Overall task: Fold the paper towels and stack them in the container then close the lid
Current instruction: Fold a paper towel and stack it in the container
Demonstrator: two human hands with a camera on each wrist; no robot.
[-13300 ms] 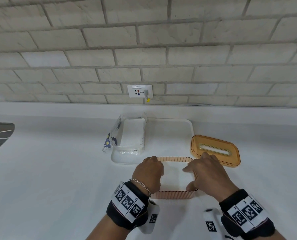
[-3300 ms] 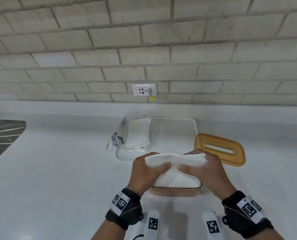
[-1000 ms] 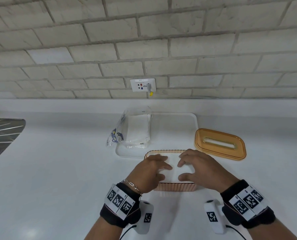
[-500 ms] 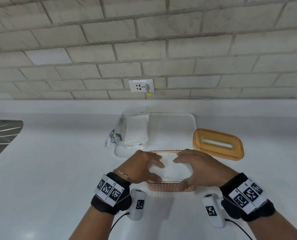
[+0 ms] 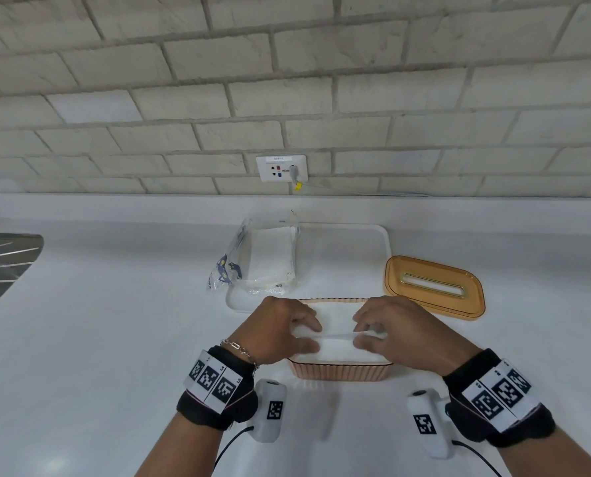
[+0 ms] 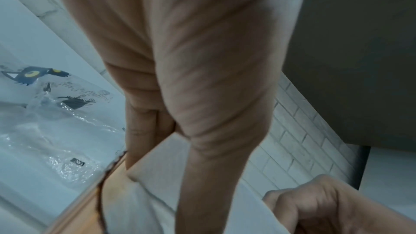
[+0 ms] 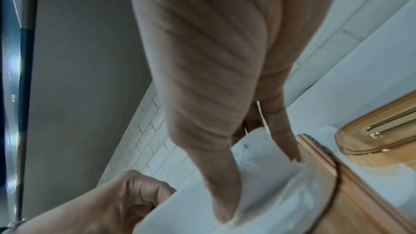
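The ribbed amber container [image 5: 338, 371] stands on the white counter in front of me, filled with white paper towels [image 5: 337, 349]. My left hand [image 5: 314, 336] and right hand [image 5: 358, 332] sit over it, each pinching a raised fold of the top towel between thumb and fingers. In the left wrist view the thumb lies over the towel [image 6: 139, 211] inside the container rim [image 6: 99, 193]. The right wrist view shows thumb and fingertips on either side of the towel [image 7: 191, 211]. The amber slotted lid [image 5: 433, 285] lies off the container, behind it to the right.
A white tray [image 5: 342, 249] lies behind the container with an opened plastic pack of paper towels [image 5: 263, 259] on its left half. A sink drainboard [image 5: 1, 263] is at the far left. A brick wall with a socket [image 5: 282, 166] backs the counter.
A second ago both hands lay flat on the towels in the container. They have since curled their fingers and now pinch up a fold of the top towel.
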